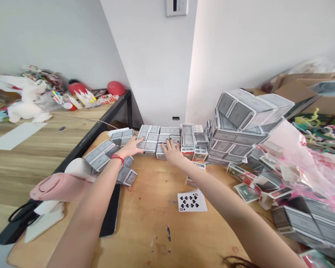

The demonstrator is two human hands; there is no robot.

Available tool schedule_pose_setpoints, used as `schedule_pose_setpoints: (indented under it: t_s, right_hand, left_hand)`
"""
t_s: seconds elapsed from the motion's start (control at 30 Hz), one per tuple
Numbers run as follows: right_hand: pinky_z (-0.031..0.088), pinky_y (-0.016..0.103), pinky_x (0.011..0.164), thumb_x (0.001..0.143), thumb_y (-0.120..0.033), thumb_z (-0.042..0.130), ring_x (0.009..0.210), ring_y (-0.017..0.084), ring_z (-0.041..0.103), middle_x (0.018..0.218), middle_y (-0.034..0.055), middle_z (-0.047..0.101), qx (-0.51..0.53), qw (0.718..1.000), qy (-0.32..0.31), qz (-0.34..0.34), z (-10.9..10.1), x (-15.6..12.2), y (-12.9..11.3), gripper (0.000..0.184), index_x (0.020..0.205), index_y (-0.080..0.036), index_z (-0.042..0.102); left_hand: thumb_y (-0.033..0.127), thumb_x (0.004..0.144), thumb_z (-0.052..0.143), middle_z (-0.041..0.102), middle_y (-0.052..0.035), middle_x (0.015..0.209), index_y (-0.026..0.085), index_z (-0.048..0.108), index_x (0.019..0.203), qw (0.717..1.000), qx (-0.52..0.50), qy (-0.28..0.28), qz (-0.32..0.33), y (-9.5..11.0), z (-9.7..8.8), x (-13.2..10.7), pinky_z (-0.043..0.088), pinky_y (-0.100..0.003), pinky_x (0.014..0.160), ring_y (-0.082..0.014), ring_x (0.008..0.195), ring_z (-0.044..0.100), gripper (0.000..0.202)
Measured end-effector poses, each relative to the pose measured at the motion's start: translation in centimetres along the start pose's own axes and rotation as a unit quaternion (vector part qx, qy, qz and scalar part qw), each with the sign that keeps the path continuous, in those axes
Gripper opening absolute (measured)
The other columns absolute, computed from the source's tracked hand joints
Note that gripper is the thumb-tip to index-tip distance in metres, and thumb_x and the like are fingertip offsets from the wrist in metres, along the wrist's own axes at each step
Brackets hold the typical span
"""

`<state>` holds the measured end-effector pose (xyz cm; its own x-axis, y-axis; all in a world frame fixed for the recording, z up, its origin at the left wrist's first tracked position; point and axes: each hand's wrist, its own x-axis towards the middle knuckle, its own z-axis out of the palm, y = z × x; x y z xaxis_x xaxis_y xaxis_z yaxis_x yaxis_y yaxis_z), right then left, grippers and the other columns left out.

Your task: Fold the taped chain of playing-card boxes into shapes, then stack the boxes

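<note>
Blocks of grey-backed playing card decks stand in a row at the far edge of the wooden table. My left hand (131, 146), a red string on its wrist, lies with fingers spread at the left side of one deck block (151, 137). On the front of the neighbouring deck block (169, 131) my right hand (172, 152) rests, its fingers apart. Neither hand is wrapped around anything. To the right of that hand are upright decks (187, 134) and red-fronted card boxes (200, 154). Nearer to me lies a ten of spades (190, 201), face up on loose cards.
A tall stack of decks (234, 130) rises at the right, beside scattered card boxes (247, 192) and pink plastic (304, 152). At the left are more decks (100, 154), a pink roll-shaped item (58, 188), a dark tablet-like slab (111, 216) and a second table (44, 143).
</note>
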<state>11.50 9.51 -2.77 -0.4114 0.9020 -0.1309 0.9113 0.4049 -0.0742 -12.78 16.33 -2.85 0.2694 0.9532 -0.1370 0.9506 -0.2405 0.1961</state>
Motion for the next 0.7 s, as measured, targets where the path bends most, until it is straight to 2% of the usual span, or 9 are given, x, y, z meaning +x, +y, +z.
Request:
schedule_pose_setpoints:
  t_s: [0.07,0.17,0.3,0.4,0.53,0.7]
  right_hand:
    - [0.021,0.062,0.107,0.087,-0.003,0.032,0.142,0.035,0.017,0.153,0.0238,0.017,-0.001,1.0,0.009,0.003,0.0,-0.1,-0.2,0.06,0.146,-0.009,0.026]
    - [0.022,0.058,0.109,0.089,-0.004,0.03,0.141,0.034,0.021,0.15,0.0269,0.023,-0.004,1.0,0.024,0.005,-0.2,-0.7,-0.9,0.055,0.144,-0.002,0.029]
    - [0.018,0.053,0.112,0.088,-0.012,0.039,0.142,0.034,0.02,0.151,0.0248,0.024,-0.007,0.999,0.037,-0.022,-0.5,-2.4,-2.6,0.055,0.143,-0.003,0.032]
    - [0.016,0.055,0.112,0.085,-0.02,0.052,0.142,0.038,0.016,0.152,0.0255,0.02,0.018,0.998,0.045,-0.03,-0.3,-3.3,-4.3,0.067,0.146,-0.007,0.027]
    - [0.017,0.056,0.111,0.085,-0.024,0.055,0.141,0.04,0.014,0.153,0.0262,0.016,0.094,0.994,0.051,0.025,1.0,-3.4,-6.1,0.073,0.148,-0.009,0.021]
    - [0.012,0.055,0.113,0.089,-0.016,0.044,0.143,0.037,0.009,0.155,0.0187,0.016,0.124,0.989,0.08,0.03,3.0,-3.3,-6.8,0.061,0.147,-0.014,0.025]
  left_hand:
    - [0.046,0.083,0.043,0.046,-0.0042,0.141,0.025,0.04,0.14,1.0,-0.015,0.011,-0.022,-0.1,-0.5,0.5,0.034,-0.033,0.105,-0.0253,0.13,0.042,0.061]
    - [0.049,0.092,0.021,0.048,-0.0039,0.141,0.027,0.029,0.145,0.997,-0.022,0.023,-0.068,0.3,-1.3,2.7,0.037,-0.035,0.102,-0.0253,0.127,0.047,0.058]
    - [0.07,0.081,0.031,0.053,-0.0134,0.135,0.028,0.038,0.141,0.991,-0.005,0.0,-0.136,1.6,-1.9,6.8,0.038,-0.048,0.097,-0.0369,0.119,0.052,0.074]
    - [0.078,0.072,0.036,0.049,-0.0189,0.137,0.028,0.037,0.141,0.985,0.001,-0.002,-0.171,2.6,-1.3,8.5,0.039,-0.052,0.094,-0.0427,0.118,0.051,0.085]
    - [0.079,0.073,0.03,0.034,-0.0209,0.145,0.028,0.026,0.146,0.982,0.0,0.033,-0.184,3.6,0.5,8.4,0.039,-0.051,0.094,-0.0434,0.123,0.045,0.089]
    - [0.079,0.075,0.023,0.036,-0.0194,0.142,0.031,0.026,0.145,0.979,-0.011,0.061,-0.197,4.1,1.6,7.1,0.04,-0.05,0.093,-0.042,0.119,0.049,0.085]
